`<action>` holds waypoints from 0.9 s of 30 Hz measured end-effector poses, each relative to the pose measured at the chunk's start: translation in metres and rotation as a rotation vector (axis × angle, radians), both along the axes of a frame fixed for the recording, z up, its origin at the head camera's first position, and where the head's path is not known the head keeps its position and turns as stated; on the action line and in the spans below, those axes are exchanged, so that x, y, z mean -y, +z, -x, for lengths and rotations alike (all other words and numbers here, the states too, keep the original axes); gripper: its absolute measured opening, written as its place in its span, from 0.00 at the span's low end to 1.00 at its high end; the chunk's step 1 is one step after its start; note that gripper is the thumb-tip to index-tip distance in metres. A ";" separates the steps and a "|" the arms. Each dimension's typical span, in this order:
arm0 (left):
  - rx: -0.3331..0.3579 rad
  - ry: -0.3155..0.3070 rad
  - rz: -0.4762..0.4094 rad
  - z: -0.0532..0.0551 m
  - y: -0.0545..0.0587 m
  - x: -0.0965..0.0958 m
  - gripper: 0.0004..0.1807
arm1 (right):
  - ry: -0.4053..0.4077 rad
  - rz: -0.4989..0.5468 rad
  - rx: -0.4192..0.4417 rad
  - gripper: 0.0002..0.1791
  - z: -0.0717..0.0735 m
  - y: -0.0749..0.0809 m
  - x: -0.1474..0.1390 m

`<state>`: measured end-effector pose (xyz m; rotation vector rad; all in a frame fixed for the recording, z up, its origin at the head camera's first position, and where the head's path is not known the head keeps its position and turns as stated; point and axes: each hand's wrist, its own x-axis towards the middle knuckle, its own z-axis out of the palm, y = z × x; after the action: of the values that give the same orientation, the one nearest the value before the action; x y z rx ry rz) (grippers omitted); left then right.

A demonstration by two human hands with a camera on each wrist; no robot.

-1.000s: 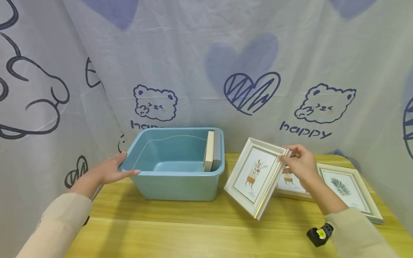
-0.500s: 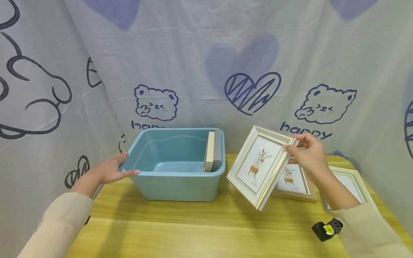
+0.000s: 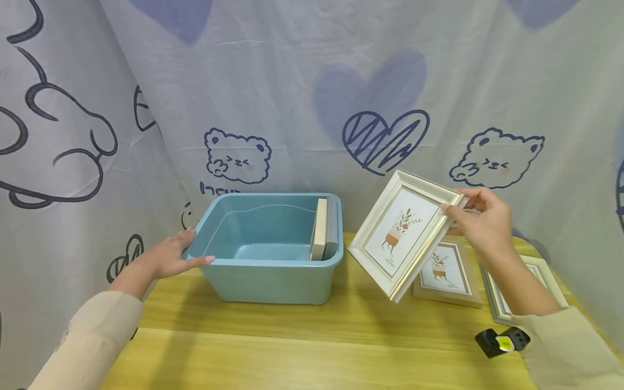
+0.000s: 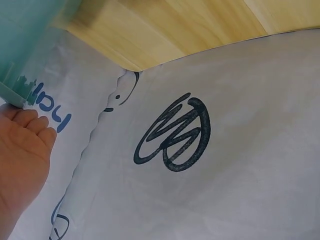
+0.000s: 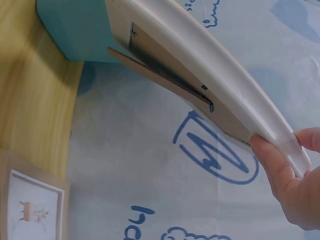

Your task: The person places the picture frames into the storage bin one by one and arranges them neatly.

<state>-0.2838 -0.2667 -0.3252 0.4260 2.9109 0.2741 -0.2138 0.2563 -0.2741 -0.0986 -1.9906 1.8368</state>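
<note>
My right hand (image 3: pixel 487 219) pinches the upper right edge of a cream picture frame (image 3: pixel 404 233) with a potted-plant print. The frame hangs tilted above the table, right of the basin. In the right wrist view, its brown easel leg (image 5: pixel 165 80) stands partly away from the backing. My left hand (image 3: pixel 168 257) holds the left front corner of the blue plastic basin (image 3: pixel 273 284), thumb along the front rim; the left wrist view shows its fingers (image 4: pixel 32 122) bent at the rim. Inside the basin, a cream frame (image 3: pixel 319 230) and a grey frame (image 3: pixel 332 225) stand upright at the right wall.
A beige picture frame (image 3: pixel 473 290) lies on the wooden table (image 3: pixel 292 346) at the right. Farther right, overlapping pale frames (image 3: pixel 497 303) lie partly behind my right forearm. A printed curtain (image 3: pixel 292 97) hangs behind the table.
My right hand has raised the picture frame and moved it slightly right, uncovering more of the beige frame on the table. The left hand and the basin stay about where they were.
</note>
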 end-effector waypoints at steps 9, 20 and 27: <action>-0.019 0.000 0.025 -0.001 -0.005 0.000 0.55 | -0.102 -0.200 0.024 0.17 -0.005 0.013 0.007; -0.022 0.013 0.033 -0.005 -0.005 0.000 0.55 | -0.060 0.016 -0.060 0.16 -0.012 0.028 0.023; -0.035 0.010 0.029 -0.005 -0.005 0.001 0.54 | -0.060 0.062 -0.132 0.17 -0.015 0.032 0.037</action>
<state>-0.2786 -0.2676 -0.3306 0.4152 2.9482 0.2280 -0.1984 0.2194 -0.2420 -0.0535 -1.8222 1.8186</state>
